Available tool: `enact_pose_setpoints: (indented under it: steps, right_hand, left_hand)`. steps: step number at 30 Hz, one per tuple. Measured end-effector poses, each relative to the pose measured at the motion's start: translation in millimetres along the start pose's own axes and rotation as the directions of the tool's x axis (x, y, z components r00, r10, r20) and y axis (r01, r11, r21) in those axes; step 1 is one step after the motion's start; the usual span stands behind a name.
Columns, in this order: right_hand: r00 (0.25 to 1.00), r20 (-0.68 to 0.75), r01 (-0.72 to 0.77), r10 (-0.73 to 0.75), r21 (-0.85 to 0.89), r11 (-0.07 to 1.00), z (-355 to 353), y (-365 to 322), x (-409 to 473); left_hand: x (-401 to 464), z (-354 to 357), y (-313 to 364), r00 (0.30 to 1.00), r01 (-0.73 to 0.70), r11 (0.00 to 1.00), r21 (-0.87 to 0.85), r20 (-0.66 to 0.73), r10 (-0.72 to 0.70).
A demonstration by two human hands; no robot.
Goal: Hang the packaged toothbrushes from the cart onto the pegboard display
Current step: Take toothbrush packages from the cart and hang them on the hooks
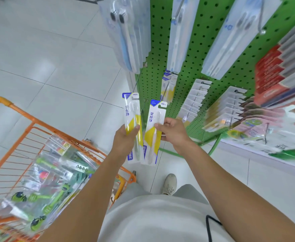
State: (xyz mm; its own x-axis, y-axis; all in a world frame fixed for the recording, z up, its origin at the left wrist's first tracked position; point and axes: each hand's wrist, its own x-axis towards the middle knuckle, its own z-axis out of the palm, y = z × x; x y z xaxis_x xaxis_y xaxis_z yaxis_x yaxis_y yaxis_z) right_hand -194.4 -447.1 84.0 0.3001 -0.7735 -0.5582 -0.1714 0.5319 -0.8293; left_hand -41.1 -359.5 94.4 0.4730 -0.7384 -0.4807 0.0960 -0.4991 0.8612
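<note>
Each hand pinches 1 pack: left hand (125, 137), left pack (132, 126); right hand (173, 131), right pack (152, 135). Pegboard (192, 70) stock is blurry; cart (21, 130) is cut off.

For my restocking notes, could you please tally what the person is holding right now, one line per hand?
Left hand: 1 yellow-and-white toothbrush pack
Right hand: 1 matching yellow-and-white pack
Total: 2 packs in hand, neither hung on the green pegboard yet.
</note>
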Motion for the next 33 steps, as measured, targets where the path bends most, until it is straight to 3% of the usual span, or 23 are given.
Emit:
enact_pose_setpoints:
  steps: [8, 13, 16, 20, 24, 29, 33]
  right_hand:
    - [0.998, -0.055, -0.028, 0.027, -0.018, 0.999, 1, 6, 24]
    - [0.965, -0.236, -0.121, 0.113, -0.021, 0.992, 6, 6, 53]
    - [0.897, -0.356, -0.285, 0.262, -0.012, 0.958, 17, -18, 57]
    - [0.835, -0.271, -0.462, 0.479, 0.129, 0.877, 24, -36, 69]
    - [0.824, -0.177, -0.466, 0.538, 0.329, 0.821, 19, -22, 61]
    - [0.881, -0.056, -0.429, 0.471, 0.329, 0.841, 16, 16, 22]
    - [0.972, 0.134, -0.215, 0.191, 0.191, 0.958, 16, 13, -10]
  left_hand:
    - [9, -12, -11, 0.999, 0.022, 0.999, 0.032, 0.039, -0.024]
    - [9, -17, -13, 0.998, 0.04, 0.997, 0.06, 0.053, -0.043]
    - [7, -19, -16, 0.996, 0.041, 0.994, 0.099, 0.079, -0.049]
    - [7, -22, -20, 0.994, 0.008, 0.993, 0.118, 0.107, -0.02]
    - [10, -22, -19, 0.994, 0.014, 0.993, 0.118, 0.11, -0.027]
    - [15, -16, -21, 0.99, -0.02, 0.994, 0.111, 0.138, 0.004]
    - [12, -5, -16, 0.965, -0.081, 0.982, 0.169, 0.26, 0.034]
